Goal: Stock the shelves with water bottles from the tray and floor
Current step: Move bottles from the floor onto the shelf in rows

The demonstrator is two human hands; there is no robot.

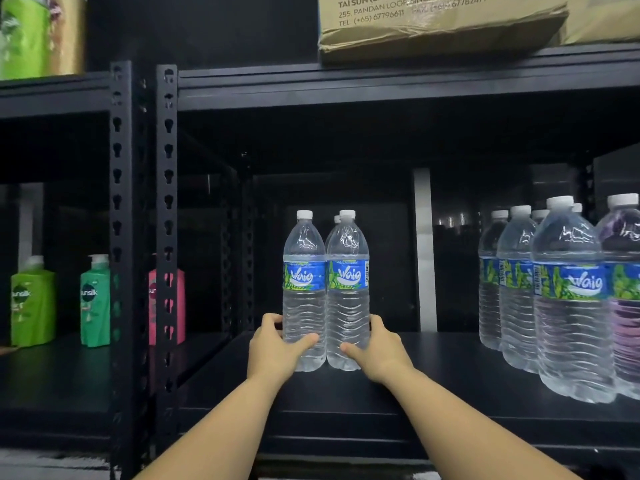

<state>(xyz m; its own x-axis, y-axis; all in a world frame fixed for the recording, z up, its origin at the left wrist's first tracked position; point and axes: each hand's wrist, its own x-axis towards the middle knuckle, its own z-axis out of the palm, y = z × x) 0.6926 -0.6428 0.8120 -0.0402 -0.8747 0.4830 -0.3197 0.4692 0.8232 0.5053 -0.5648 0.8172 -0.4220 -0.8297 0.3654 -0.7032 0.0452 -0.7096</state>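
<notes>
Clear plastic, water-filled: two bottles (325,299) are standing upright and touching on the black shelf (433,379), left of centre, with a third cap showing just behind them. The left hand (277,348) is wrapping the left bottle low down, thumb across its front; the right hand (375,348) is doing the same on the right bottle. Both grips are closed on the bottles' lower bodies, squeezing the pair together.

Judging the step: seating the pair on the shelf. To do it well, keep pressing inward so they are sliding as one, bases flat, and push straight back. The low hold is helping, since the tall bottles could tip if shoved higher up.

A row of bottles (540,289) is already standing well apart at right; lining up with it seems sensible. Tray and floor are not in view.
</notes>
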